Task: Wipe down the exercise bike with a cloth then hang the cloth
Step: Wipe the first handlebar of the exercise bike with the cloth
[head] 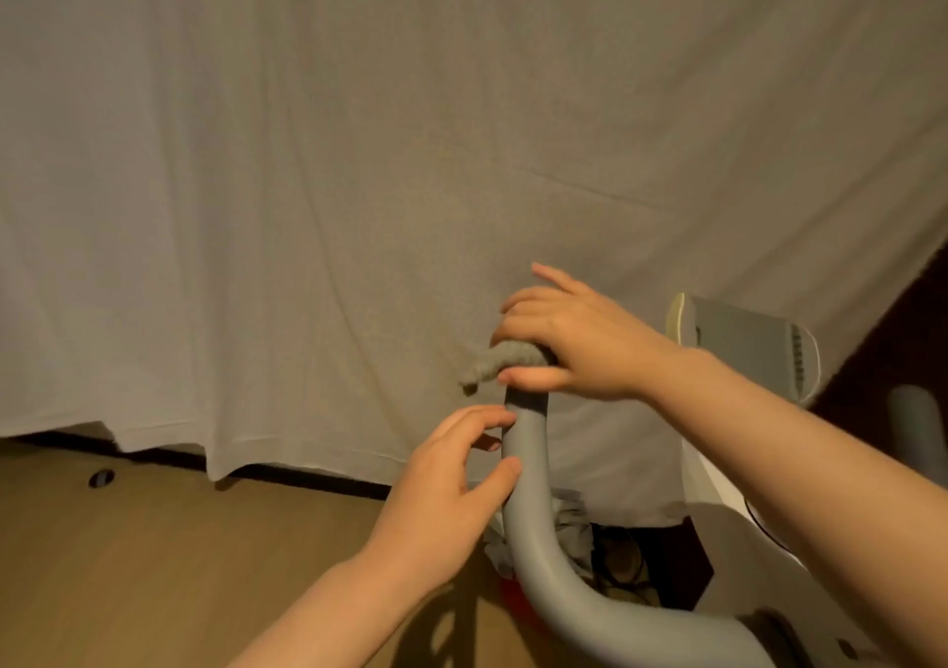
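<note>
My right hand (pixel 574 341) sits right of centre in the frame, on top of the end of the grey handlebar (pixel 528 493) of the exercise bike. Under it lies the cloth (pixel 505 357), a grey bunched roll draped over the tip of the bar, with one end sticking out to the left of my palm. My right fingers (pixel 528 303) curl down over the far side of the cloth; the thumb presses in from the near side, just under the roll. The index finger is raised and points to the upper left, touching nothing. The grip on the cloth is closed.

My left hand (pixel 441 493) is lower, just left of the bar. Its fingers (pixel 479 424) are half curled and spread. The thumb tip rests against the left side of the bar, and the fingertips reach the bar just above it. They do not wrap around it; the hand is loose, not clenched.

The handlebar curves down to the lower right of the frame. A white and grey console (pixel 744 344) of the bike stands at right, behind my right forearm. A pale curtain (pixel 308 180) fills the upper frame. Wooden floor (pixel 154 554) shows at lower left.
</note>
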Demonstrator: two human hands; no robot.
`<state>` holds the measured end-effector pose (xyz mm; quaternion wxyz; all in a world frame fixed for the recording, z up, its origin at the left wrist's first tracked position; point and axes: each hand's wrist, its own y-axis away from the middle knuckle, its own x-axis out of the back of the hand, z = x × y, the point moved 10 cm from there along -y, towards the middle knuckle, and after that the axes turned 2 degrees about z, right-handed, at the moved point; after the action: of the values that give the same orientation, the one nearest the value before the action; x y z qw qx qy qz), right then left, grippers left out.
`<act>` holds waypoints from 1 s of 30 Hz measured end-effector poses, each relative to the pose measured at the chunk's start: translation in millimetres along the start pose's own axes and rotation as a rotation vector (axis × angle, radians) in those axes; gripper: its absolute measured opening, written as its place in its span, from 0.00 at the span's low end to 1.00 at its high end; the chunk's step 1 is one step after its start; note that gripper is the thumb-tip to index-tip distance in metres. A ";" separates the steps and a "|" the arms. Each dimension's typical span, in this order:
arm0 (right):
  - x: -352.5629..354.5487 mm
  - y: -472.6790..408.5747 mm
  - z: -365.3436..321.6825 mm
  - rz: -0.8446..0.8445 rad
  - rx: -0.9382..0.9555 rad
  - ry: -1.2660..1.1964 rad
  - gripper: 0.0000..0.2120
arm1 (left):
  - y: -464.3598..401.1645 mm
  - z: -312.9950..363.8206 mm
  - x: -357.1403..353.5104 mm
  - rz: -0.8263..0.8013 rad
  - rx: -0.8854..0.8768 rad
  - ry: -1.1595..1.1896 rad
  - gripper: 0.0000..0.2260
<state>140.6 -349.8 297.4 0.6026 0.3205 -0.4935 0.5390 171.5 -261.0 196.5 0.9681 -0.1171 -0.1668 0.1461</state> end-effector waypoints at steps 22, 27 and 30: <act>-56.1 -20.2 -63.6 -0.410 0.281 0.107 0.21 | 64.6 8.6 -8.3 0.246 0.105 -0.040 0.16; -56.6 -21.1 -62.8 -0.429 0.236 0.185 0.25 | 77.4 7.9 -6.0 0.267 0.116 -0.054 0.13; -63.3 -7.8 -85.6 -0.486 0.256 -0.065 0.22 | 84.1 7.2 -4.9 0.285 0.113 -0.059 0.13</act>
<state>173.8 -294.0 212.7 0.6527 0.5202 -0.3493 0.4258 144.0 -183.1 178.5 0.9372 -0.0805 -0.1683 0.2946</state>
